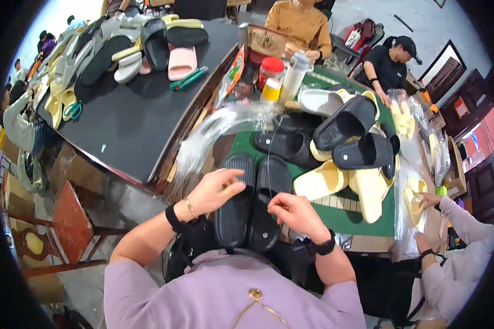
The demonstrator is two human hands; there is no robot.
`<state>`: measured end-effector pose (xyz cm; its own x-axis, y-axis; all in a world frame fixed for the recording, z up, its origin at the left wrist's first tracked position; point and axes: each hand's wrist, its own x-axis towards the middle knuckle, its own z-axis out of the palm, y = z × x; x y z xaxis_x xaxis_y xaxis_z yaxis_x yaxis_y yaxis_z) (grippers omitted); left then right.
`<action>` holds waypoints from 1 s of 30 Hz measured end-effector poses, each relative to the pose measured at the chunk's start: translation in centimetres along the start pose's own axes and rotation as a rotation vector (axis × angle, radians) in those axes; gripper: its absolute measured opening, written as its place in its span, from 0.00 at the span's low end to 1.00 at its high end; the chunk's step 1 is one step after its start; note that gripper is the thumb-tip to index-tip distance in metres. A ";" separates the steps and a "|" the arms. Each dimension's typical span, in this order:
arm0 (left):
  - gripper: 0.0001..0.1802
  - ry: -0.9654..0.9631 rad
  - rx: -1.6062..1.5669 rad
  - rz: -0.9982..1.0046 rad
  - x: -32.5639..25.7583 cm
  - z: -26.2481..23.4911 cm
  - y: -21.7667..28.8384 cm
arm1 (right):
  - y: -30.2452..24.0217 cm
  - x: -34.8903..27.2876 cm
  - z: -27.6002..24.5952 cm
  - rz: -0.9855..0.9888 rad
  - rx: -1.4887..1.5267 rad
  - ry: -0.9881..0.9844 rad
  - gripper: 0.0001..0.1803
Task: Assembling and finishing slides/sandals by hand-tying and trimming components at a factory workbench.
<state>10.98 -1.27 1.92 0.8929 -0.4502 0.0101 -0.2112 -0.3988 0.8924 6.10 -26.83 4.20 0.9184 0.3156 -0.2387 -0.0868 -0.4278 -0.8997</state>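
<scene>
Running slantwise toward its near corner, the black tabletop [126, 131] gives a broad dark stretch beside the piled footwear, and its wooden border stops short of the left hand [217, 191]. Over on the right, the green mat [381, 227] shows a strip along its front edge, while the heap leaves little room beyond the right hand [296, 215]. Between the two hands, a narrow gap!

Now the count: two black slides [233, 219] side by side, directly before the person, lying below and between the hands. On the mat's heap, at least three more black slides [346, 123] and at least two cream slides [321, 181], overlaps hiding the full number. One red-lidded jar [270, 71], one pale bottle [295, 77]; across the way, one pink slide [182, 63] and two pairs of scissors, one green [189, 79], one teal [72, 111].

And the pose! Both elbows bent outward, forearms angling in. The left hand hangs over the left slide, palm inward, thumb standing apart from loosely curved fingers. The right hand is tighter, knuckles up, thumb and forefinger pinching the lower end of a fine clear strand [269, 170]; beyond, a thick bundle of clear strands [219, 129] arcs across.
</scene>
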 end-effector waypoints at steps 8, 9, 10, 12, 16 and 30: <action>0.13 0.033 -0.643 -0.245 0.1 -1.1 3.9 | -0.2 1.1 3.2 -0.342 -0.482 -0.050 0.05; 0.14 0.109 -0.674 -0.265 -0.1 -1.2 4.0 | 0.0 0.7 3.0 -0.374 -0.482 0.020 0.04; 0.15 0.151 -0.706 -0.277 -0.5 -1.6 3.9 | 0.1 0.1 2.6 -0.405 -0.483 0.092 0.04; 0.17 0.192 -0.770 -0.226 -1.3 -2.0 2.3 | -0.9 -1.2 2.4 -0.444 -0.498 0.249 0.05; 0.20 0.125 -0.684 -0.349 -3.0 -1.9 2.4 | -0.8 -2.6 2.8 -0.636 -0.535 0.373 0.07; 0.32 -0.462 -0.233 -0.747 -7.2 3.1 -1.9 | 5.6 -4.9 6.7 -0.506 -0.478 0.036 0.05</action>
<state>3.69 0.26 -1.21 0.5065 -0.4346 -0.7447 0.4889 -0.5666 0.6633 -1.43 -25.10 -2.18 0.8143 0.5495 0.1870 0.5267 -0.5642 -0.6358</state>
